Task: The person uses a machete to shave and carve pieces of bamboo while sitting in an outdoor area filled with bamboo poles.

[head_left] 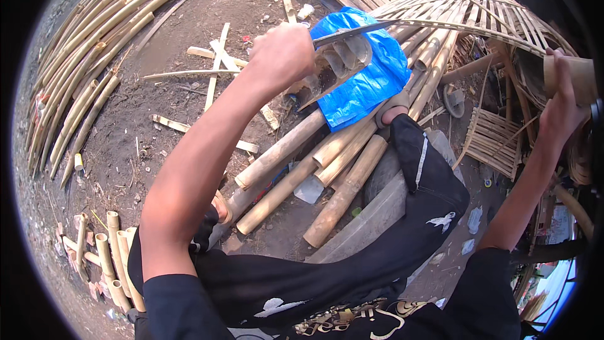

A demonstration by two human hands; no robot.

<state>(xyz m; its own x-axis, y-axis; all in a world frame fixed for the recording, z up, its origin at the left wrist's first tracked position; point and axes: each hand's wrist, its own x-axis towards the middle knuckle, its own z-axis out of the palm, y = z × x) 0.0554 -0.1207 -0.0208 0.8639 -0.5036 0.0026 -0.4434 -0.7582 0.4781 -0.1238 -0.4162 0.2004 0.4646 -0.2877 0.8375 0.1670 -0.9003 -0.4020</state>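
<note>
My left hand (pixel 283 53) is a closed fist at upper centre, around the end of a long thin strip (pixel 352 33). It looks dark and blade-like by the fist; whether it runs on into the pale notched edge at right I cannot tell. Out at the right edge, my right hand (pixel 562 110) has its fingers around a short, thick bamboo section (pixel 570 80). Below the fist a blue plastic sheet (pixel 365 97) drapes over bamboo poles (pixel 283 148), with a brown and greyish object (pixel 343 63) on it, unclear in kind.
Long bamboo poles (pixel 94 63) are piled at left, and short cut lengths (pixel 116 258) stand at lower left. Split pieces (pixel 217 69) litter the dirt. A slatted bamboo panel (pixel 497 141) lies at right beside a sandal (pixel 453 101). My bent leg (pixel 428 176) rests near the poles.
</note>
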